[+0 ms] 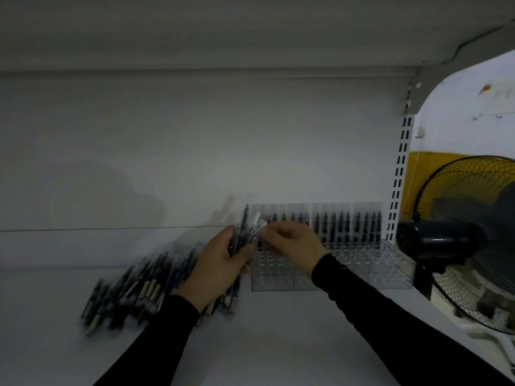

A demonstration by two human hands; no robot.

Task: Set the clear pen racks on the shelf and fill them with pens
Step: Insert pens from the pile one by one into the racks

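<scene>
Far left on the white shelf (278, 344): a loose heap of dark pens (131, 291) in clear sleeves, lying slantwise, blurred, tips toward the back wall. Just right of the heap, overlapping its edge: left hand (220, 263), black sleeve to the wrist, fingers curled round a bundle of pens (243, 229) held upright, caps sticking out above the fist. Touching the top of that bundle from the right: right hand (295, 243), also black-sleeved, thumb and forefinger pinching the pale tip of a single sleeved pen (257, 225) at the bundle's upper edge; exact contact blurred. Below and behind both hands: clear pen racks (370, 263) standing side by side on the shelf against the back wall, grids of empty holes in the near rows. In the back rows only: a line of dark pens standing upright (348, 227), denser toward the right end. Right of the racks: a slotted white shelf upright (401, 168) with a bracket at its top. Far right, beyond the shelf edge: a black floor fan (459, 240) with a wire cage, yellow wall behind it.
</scene>
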